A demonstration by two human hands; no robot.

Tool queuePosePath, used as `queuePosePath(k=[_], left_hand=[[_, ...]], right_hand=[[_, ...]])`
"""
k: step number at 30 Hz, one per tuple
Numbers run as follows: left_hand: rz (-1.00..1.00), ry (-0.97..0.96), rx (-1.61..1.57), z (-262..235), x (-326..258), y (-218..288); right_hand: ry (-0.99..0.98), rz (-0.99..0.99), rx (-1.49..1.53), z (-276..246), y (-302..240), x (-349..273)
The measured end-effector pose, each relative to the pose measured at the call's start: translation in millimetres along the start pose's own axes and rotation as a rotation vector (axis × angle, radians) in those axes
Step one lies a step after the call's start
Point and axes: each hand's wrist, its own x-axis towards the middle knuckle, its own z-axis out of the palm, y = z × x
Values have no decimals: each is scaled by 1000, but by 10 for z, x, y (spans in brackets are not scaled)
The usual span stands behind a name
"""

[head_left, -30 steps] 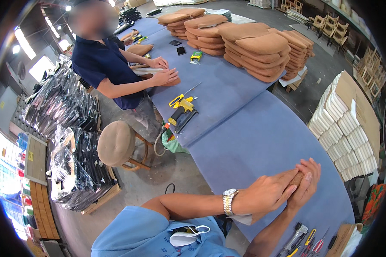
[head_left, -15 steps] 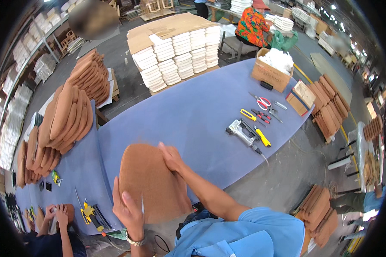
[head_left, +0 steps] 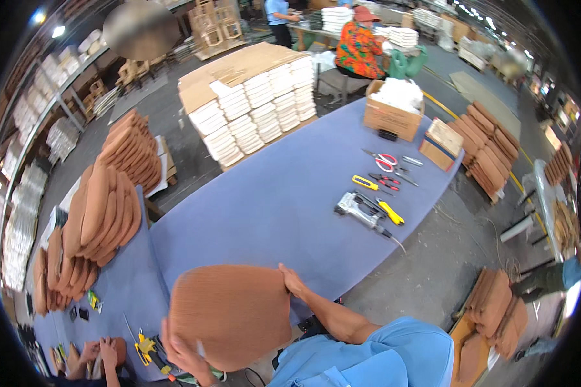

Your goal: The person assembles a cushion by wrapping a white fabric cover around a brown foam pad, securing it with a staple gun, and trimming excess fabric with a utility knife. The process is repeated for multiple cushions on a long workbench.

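"Where are the hands?"
"Both on the brown cushion (head_left: 235,316), at the near edge of the blue surface (head_left: 239,213). The left hand (head_left: 186,356) is blurred, fingers along the left side, thumb over the face. The right hand (head_left: 293,282) is closed round the upper right corner."
"How tightly?"
"I can't tell, nor whether the cushion touches the surface."
"And its make?"
"Cloth-like, finely lined, a broad face with rounded corners."
"Beyond it?"
"A silvery staple gun (head_left: 358,208), metal, with a hose; a yellow knife (head_left: 390,212) beside it; then red-handled scissors (head_left: 385,162)."
"Any containers?"
"A small box (head_left: 440,147), contents unclear, and just past it an open carton (head_left: 391,122), fluffy white stuffing (head_left: 400,95) heaped above its rim."
"Farther?"
"White pads (head_left: 265,121), stacked in columns under a cardboard sheet (head_left: 229,74), and past them a person (head_left: 361,51) in a bright patterned top."
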Motion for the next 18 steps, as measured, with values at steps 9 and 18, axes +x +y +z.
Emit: queuePosePath(k=[9, 18], left_hand=[[-600, -412, -70, 528, -219, -1655], [-674, -941, -323, 1692, -555, -1551]], right_hand=[[-545, -838, -444, -876, -3117, -1257], [-279, -1041, -31, -378, -3114, -1078]])
